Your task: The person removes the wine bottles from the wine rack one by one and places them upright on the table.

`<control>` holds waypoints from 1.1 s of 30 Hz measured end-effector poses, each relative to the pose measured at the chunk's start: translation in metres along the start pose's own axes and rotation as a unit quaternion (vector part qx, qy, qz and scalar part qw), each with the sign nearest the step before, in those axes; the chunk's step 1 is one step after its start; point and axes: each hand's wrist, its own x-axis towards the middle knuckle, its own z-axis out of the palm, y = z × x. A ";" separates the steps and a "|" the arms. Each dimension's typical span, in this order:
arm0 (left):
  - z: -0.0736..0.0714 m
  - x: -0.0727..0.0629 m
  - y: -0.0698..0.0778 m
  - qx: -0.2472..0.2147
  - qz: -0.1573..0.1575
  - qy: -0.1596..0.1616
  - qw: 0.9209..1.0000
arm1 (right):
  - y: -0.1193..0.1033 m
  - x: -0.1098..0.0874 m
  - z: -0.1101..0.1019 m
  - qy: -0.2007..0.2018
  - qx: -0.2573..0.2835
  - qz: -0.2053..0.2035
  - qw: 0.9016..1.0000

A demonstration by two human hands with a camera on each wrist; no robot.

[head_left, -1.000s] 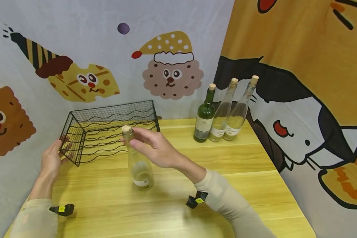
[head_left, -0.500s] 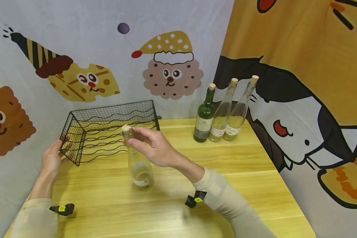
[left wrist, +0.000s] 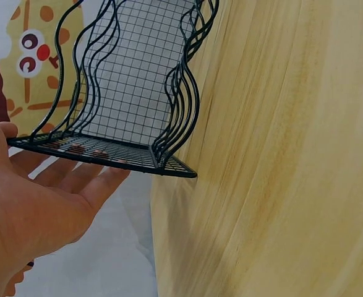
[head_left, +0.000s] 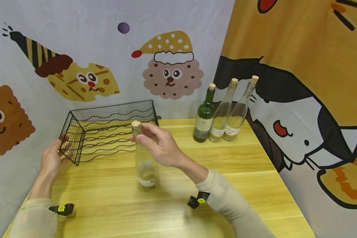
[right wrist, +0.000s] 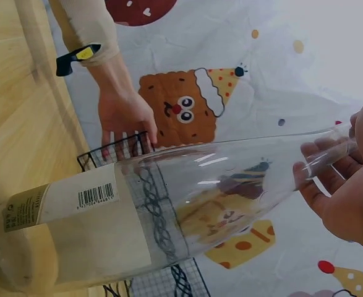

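Note:
My right hand [head_left: 163, 147] holds a clear glass bottle [head_left: 147, 165] by its neck, just below the cork. The bottle stands nearly upright over the table, in front of a black wire bottle rack [head_left: 113, 107]. In the right wrist view, a white barcode label wraps the lower part of the bottle [right wrist: 230, 210]; whether its base touches the table is hard to tell. At the rack's left end, my left hand [head_left: 51, 158] rests its extended fingers against the outside of the mesh panel, as the left wrist view shows behind the mesh [left wrist: 116, 162].
Toward the back right stand a corked green bottle [head_left: 204, 120] and two corked clear bottles, one [head_left: 221, 117] beside the other [head_left: 237, 114]. The wooden table [head_left: 226, 172] meets a cartoon-printed cloth [head_left: 101, 43] behind it and on the right.
The bottle and my right hand have shifted a little to the right. My left hand and the rack stay where they were.

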 end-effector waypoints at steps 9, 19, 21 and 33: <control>0.000 0.001 -0.006 -0.001 0.008 0.002 1.000 | -0.004 -0.006 -0.026 0.055 0.010 -0.015 0.998; 0.002 0.000 -0.005 -0.003 0.010 0.006 1.000 | -0.001 -0.004 -0.059 0.118 0.008 -0.036 0.992; 0.002 0.000 -0.005 -0.003 0.011 0.005 1.000 | 0.000 -0.003 -0.065 0.127 0.000 -0.033 0.991; 0.001 0.000 -0.002 0.008 0.002 0.006 1.000 | 0.014 0.005 -0.094 0.180 -0.048 -0.030 0.982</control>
